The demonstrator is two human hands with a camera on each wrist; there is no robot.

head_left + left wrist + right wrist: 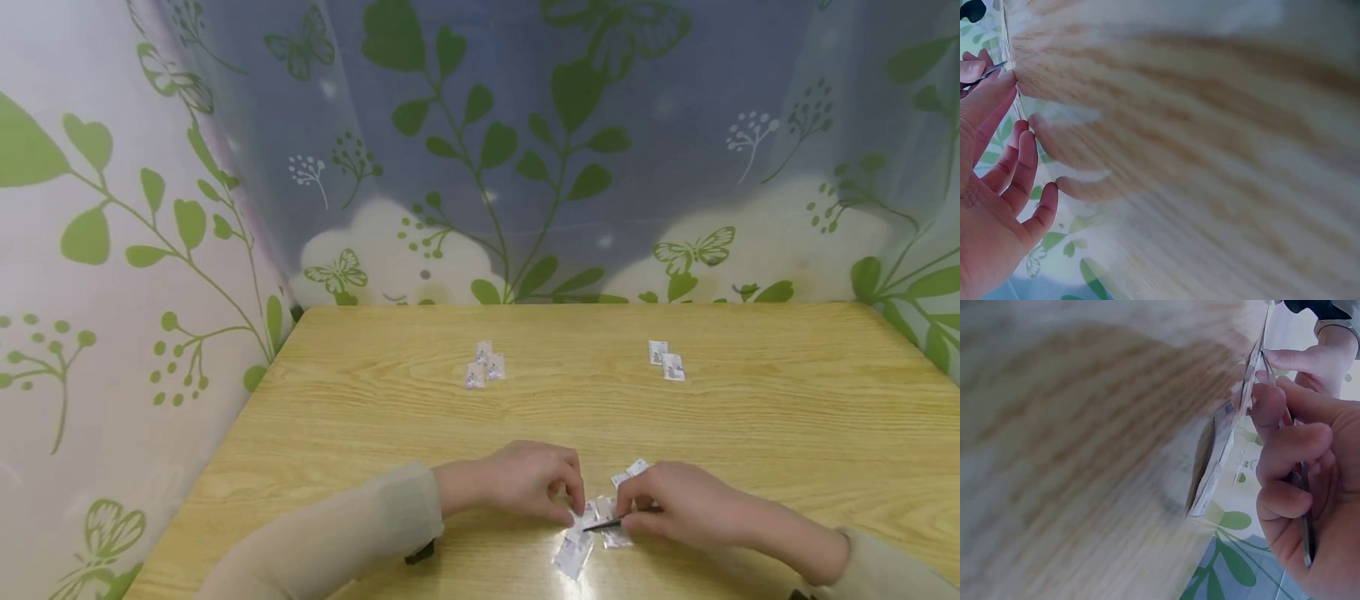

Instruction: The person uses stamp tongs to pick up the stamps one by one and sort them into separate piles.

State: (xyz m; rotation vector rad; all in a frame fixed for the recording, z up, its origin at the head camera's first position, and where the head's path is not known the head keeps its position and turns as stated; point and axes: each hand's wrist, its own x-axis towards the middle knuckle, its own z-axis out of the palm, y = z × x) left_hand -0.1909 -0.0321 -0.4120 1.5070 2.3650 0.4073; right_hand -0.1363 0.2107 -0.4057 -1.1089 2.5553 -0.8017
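Note:
My right hand (686,504) holds slim dark metal tweezers (606,524), their pointed tip over a small printed packet (573,554). In the right wrist view the fingers curl round the tweezers (1305,512), whose shaft runs back along the palm. My left hand (528,479) pinches the packet's upper edge between thumb and forefinger, close to the tweezers' tip. Its other fingers (1019,178) spread loosely near the tabletop in the left wrist view. Another shiny clear packet (617,537) lies beside it, and white printed packets (636,468) lie partly behind the right hand.
Three small printed packets (475,375) lie grouped on the far left of the wooden table (360,400). Two more packets (673,367) overlap at the far right. A patterned curtain (465,208) hangs along the table's back edge, and another cloth (112,250) hangs at left.

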